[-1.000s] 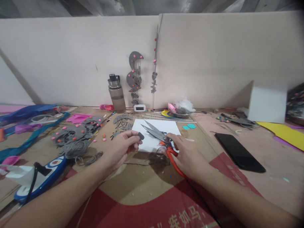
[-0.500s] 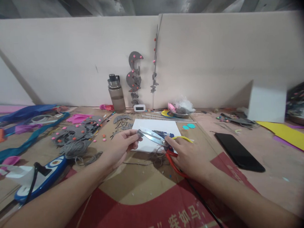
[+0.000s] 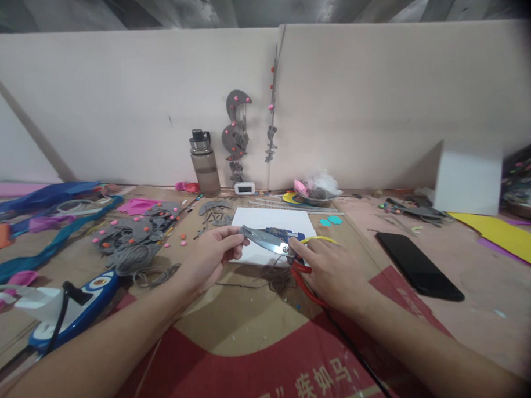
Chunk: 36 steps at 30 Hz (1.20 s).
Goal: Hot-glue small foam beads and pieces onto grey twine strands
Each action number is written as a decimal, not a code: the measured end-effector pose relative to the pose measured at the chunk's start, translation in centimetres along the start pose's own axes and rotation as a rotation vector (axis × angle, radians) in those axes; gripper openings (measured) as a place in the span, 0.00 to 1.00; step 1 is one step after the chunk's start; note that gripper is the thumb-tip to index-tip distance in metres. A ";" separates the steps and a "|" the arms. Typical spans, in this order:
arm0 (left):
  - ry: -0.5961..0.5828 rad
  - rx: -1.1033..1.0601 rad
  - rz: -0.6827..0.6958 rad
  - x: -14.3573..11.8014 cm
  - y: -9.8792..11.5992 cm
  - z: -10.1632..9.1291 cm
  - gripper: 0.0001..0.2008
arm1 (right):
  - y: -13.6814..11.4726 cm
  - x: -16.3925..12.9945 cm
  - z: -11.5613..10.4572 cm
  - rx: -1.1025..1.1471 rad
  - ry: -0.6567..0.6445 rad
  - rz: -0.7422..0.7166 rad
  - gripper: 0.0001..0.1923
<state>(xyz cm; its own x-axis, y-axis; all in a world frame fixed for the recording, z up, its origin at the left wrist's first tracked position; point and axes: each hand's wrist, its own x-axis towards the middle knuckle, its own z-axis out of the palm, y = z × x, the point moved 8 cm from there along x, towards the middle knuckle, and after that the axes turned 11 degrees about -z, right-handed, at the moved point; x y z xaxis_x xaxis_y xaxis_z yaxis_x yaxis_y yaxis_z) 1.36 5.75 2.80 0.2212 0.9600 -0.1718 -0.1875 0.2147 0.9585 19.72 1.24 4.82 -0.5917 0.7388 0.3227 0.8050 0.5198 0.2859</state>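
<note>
My right hand (image 3: pixel 335 266) is closed around a pair of scissors (image 3: pixel 271 242) with one red and one yellow handle. Their blades point left toward my left hand (image 3: pixel 215 253), whose thumb and forefinger are pinched on a small grey piece (image 3: pixel 244 229). The blade tips are at that piece; its material is hard to make out. Underneath lies a white sheet (image 3: pixel 248 216) with a dark blue tool (image 3: pixel 293 234) on it, partly hidden by the blades. Loose grey yarn (image 3: pixel 279 280) rests just below the sheet.
Grey felt pieces with pompoms (image 3: pixel 136 229) and a yarn ball (image 3: pixel 134 257) lie left, near a blue-white power strip (image 3: pixel 84 304). A bottle (image 3: pixel 206 172) and small digital clock (image 3: pixel 245 188) stand behind. A black phone (image 3: pixel 418 266) lies right.
The scissor blades have tilted and look closer together, with their tips still at the grey piece. Both hands have stayed almost in place; the view has shifted very slightly.
</note>
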 end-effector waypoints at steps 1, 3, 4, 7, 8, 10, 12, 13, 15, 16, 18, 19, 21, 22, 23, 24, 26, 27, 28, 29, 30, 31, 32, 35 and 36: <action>-0.004 -0.010 -0.003 0.0 -0.1 0.0 0.07 | 0.0 0.0 0.1 0.008 -0.008 0.002 0.20; -0.005 -0.028 -0.008 0.1 -0.2 -0.1 0.07 | 0.0 0.0 0.3 0.015 -0.027 0.006 0.20; -0.006 -0.037 -0.008 0.1 -0.3 -0.2 0.07 | 0.0 0.0 0.5 0.016 -0.037 0.009 0.21; -0.018 -0.045 -0.003 0.2 -0.4 -0.3 0.07 | 0.0 0.1 0.6 0.017 -0.066 0.022 0.21; -0.018 -0.045 -0.002 0.2 -0.4 -0.3 0.07 | -0.1 0.1 0.6 0.017 -0.074 0.024 0.21; -0.017 -0.042 0.000 0.2 -0.4 -0.3 0.07 | -0.2 0.2 0.4 0.018 -0.081 0.023 0.22; -0.017 -0.035 0.002 0.2 -0.3 -0.3 0.07 | -0.3 0.2 0.2 0.019 -0.077 0.021 0.22; -0.019 -0.031 0.003 0.2 -0.3 -0.2 0.07 | -0.3 0.1 0.1 0.022 -0.073 0.024 0.21; -0.025 -0.023 0.005 0.2 -0.2 -0.1 0.07 | -0.2 0.1 0.1 0.043 -0.062 0.032 0.21; -0.026 -0.023 0.005 0.2 -0.2 -0.1 0.07 | -0.1 0.1 0.2 0.067 -0.051 0.043 0.21; -0.018 -0.030 0.006 0.3 -0.2 -0.1 0.07 | 0.4 0.0 0.5 0.148 -0.010 0.078 0.20; -0.009 -0.036 0.007 0.3 -0.2 -0.2 0.08 | 0.6 -0.1 0.6 0.200 0.018 0.098 0.20; 0.007 -0.049 0.010 0.4 -0.2 -0.3 0.08 | 1.0 -0.1 0.8 0.295 0.084 0.129 0.20; 0.015 -0.055 0.014 0.4 -0.2 -0.4 0.09 | 1.1 -0.1 0.8 0.326 0.111 0.133 0.20; 0.021 -0.058 0.019 0.4 -0.2 -0.4 0.10 | 1.1 0.0 0.7 0.343 0.127 0.130 0.20; 0.027 -0.055 0.022 0.4 -0.1 -0.4 0.10 | 1.0 0.0 0.7 0.348 0.132 0.124 0.20; 0.042 -0.037 0.029 0.3 0.1 -0.4 0.10 | 0.6 0.1 0.6 0.343 0.108 0.108 0.20; 0.050 -0.026 0.028 0.3 0.1 -0.4 0.10 | 0.4 0.2 0.7 0.339 0.087 0.102 0.20; 0.057 -0.017 0.026 0.3 0.1 -0.3 0.09 | 0.3 0.2 0.7 0.334 0.068 0.099 0.20; 0.061 -0.011 0.022 0.2 0.1 -0.3 0.09 | 0.2 0.3 0.7 0.324 0.051 0.095 0.20; 0.063 -0.007 0.021 0.2 0.1 -0.3 0.09 | 0.2 0.3 0.7 0.306 0.038 0.090 0.21; 0.063 -0.005 0.022 0.1 0.1 -0.3 0.09 | 0.2 0.3 0.7 0.278 0.029 0.083 0.21; 0.062 -0.004 0.022 0.1 0.1 -0.4 0.09 | 0.2 0.3 0.6 0.245 0.023 0.073 0.21; 0.052 -0.010 0.032 0.1 0.1 -0.5 0.09 | 0.1 0.3 0.5 0.159 0.018 0.039 0.21; 0.050 -0.014 0.033 0.1 0.0 -0.5 0.09 | 0.1 0.3 0.5 0.144 0.018 0.032 0.21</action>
<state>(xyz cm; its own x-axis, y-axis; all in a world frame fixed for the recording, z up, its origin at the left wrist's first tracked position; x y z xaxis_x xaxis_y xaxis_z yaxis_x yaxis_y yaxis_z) 0.88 5.97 2.69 0.1665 0.9743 -0.1517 -0.2072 0.1850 0.9606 19.65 1.75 4.53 -0.5656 0.7487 0.3458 0.8204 0.5536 0.1433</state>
